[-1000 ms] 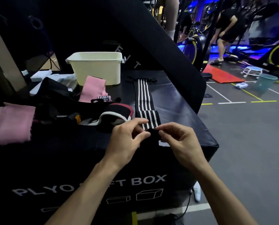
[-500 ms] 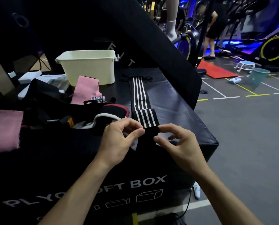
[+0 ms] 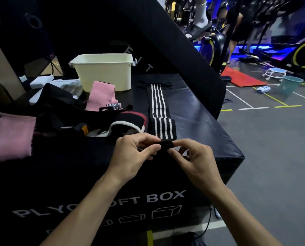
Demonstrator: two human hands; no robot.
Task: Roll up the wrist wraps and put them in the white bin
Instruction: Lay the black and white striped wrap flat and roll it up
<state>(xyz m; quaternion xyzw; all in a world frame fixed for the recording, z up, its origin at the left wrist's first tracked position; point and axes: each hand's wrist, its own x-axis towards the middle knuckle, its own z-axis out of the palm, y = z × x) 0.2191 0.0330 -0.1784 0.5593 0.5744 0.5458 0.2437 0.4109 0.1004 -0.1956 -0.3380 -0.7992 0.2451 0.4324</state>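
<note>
A long black wrist wrap with white stripes (image 3: 158,107) lies stretched across the top of the black plyo soft box (image 3: 198,110), running away from me. Its near black end is folded into a small roll between my hands. My left hand (image 3: 130,155) pinches the roll's left side and my right hand (image 3: 192,157) pinches its right side, thumbs and forefingers on it. The white bin (image 3: 103,73) stands at the back of the box, left of the wrap's far end. A black wrap with red and white edging (image 3: 128,123) lies just left of the striped one.
Pink bands (image 3: 11,135) (image 3: 100,96), black straps and white items are heaped on the box's left half. A slanted black pad (image 3: 166,38) rises behind. To the right is gym floor with a teal bucket (image 3: 290,85), a red mat and exercise bikes; a person stands there.
The near end of the striped wrap has been turned over into a tighter roll, and both hands have shifted slightly forward along it. The camera has tilted a little.
</note>
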